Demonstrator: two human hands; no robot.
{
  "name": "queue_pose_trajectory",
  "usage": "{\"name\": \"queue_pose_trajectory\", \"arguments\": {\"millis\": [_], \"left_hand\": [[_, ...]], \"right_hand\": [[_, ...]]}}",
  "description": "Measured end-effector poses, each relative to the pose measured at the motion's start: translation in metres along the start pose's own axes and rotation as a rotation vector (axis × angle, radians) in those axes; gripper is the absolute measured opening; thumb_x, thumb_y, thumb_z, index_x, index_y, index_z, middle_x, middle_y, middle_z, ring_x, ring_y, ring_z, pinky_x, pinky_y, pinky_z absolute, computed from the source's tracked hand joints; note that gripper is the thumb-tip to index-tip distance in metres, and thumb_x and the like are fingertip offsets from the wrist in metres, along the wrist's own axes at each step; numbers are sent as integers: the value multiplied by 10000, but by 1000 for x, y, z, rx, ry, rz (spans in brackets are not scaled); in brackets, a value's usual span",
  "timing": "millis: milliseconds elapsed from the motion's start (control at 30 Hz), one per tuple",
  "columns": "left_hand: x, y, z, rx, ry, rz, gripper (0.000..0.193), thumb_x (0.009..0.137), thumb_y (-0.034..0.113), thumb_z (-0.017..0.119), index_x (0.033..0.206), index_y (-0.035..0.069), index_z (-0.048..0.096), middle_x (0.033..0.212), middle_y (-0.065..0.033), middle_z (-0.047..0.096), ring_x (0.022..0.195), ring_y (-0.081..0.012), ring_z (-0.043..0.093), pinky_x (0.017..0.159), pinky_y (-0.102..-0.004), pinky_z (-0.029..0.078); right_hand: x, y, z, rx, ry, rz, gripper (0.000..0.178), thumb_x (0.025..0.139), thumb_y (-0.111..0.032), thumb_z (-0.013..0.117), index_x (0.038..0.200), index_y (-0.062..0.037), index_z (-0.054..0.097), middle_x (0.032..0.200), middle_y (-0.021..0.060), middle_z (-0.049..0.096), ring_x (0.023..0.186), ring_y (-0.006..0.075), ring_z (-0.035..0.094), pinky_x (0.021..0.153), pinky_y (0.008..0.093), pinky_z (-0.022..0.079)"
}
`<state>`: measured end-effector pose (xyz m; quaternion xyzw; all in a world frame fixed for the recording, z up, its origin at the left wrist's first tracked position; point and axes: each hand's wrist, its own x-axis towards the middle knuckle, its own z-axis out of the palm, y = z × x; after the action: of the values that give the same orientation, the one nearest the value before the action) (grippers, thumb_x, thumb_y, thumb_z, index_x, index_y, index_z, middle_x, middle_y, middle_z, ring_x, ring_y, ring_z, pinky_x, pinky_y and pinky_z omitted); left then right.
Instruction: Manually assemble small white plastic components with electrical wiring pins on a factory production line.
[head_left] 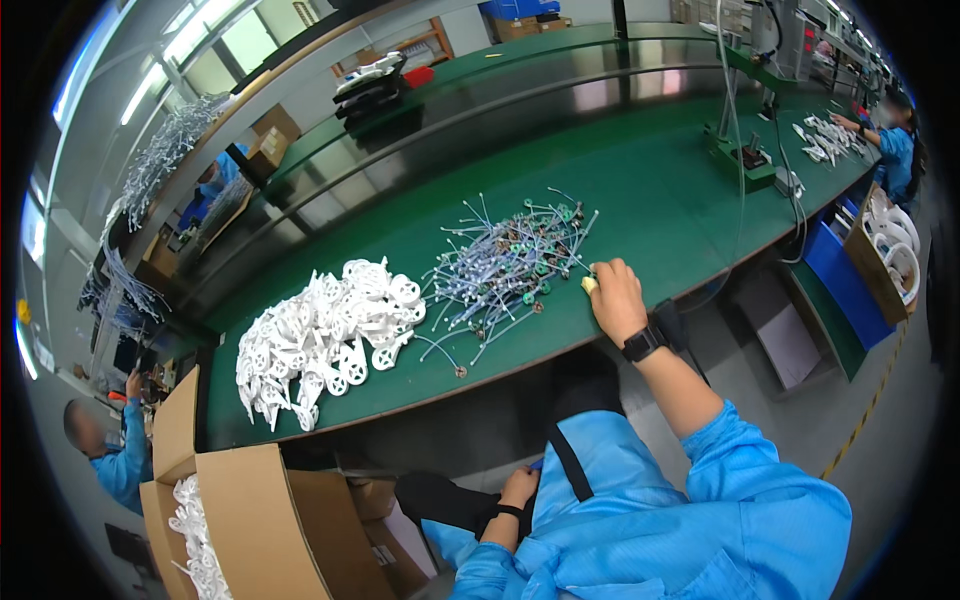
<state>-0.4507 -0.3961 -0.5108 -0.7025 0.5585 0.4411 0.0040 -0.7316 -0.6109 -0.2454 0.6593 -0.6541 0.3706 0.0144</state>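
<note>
Wired leads (505,265) lie in a tangled heap on a green table (660,215), its long axis slanting from lower left to upper right, strands pointing every way; one curved lead trails toward the near edge, brown end foremost. Nearest the camera, the left hand (519,487) is low by the lap beside a sliver of blue; whether its grip has closed on that cannot be told. At the table's edge, the right hand (617,290) meets the heap's right side, fingers bent close together at a small yellow piece (589,285); whether its grip pinches this or a lead is unclear. Grey floor (790,410) shows below, and at lower left an open cardboard box (258,510) contains white parts. White pieces (330,330) with spoked round ends pile just left of the leads, crowding that side. Beyond, at right, stand a blue bin (845,275) and a green bench machine (740,165) with hanging cables. One co-worker (897,150) sits at far right near more white parts, another (122,460) at far left; farther back are windows (248,48).
</note>
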Motion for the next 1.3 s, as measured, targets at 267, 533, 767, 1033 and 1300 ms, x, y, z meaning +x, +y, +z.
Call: {"name": "queue_pose_trajectory", "arguments": {"millis": [267,533,767,1033,1300], "left_hand": [[46,-2,49,219,-234,8,475,919,399,389,1147,73,648,1240,-234,573,1175,-419,520,1020,-479,395],[103,4,82,-103,102,382,514,861,403,558,1172,-5,602,1189,-252,597,1145,-413,538,969,-452,419],[99,96,-54,80,-140,497,455,847,372,560,1105,3,622,1114,-244,616,1057,-403,568,913,-464,437],[16,149,-155,4,-430,882,230,800,195,618,935,8,619,876,-163,624,829,-327,614,727,-385,481],[-82,236,-273,-184,1098,1028,542,747,101,735,1241,33,522,1191,-207,555,1107,-377,529,951,-418,424]], "right_hand": [[5,12,-9,163,9,30,259,794,27,550,1053,19,565,921,191,541,864,398,535,759,462,447],[31,-17,-23,146,-144,300,301,788,-1,647,1076,23,562,908,135,534,709,250,535,631,334,450],[48,-2,-2,184,-144,151,323,778,27,684,1077,10,562,847,71,506,640,143,463,576,268,407],[32,3,-20,411,-92,234,501,764,13,610,1252,-26,507,1128,98,517,923,173,532,759,277,436],[68,-91,-8,64,-8,-224,441,848,-329,620,1269,-209,562,1348,190,440,1220,447,382,963,563,335]]}}
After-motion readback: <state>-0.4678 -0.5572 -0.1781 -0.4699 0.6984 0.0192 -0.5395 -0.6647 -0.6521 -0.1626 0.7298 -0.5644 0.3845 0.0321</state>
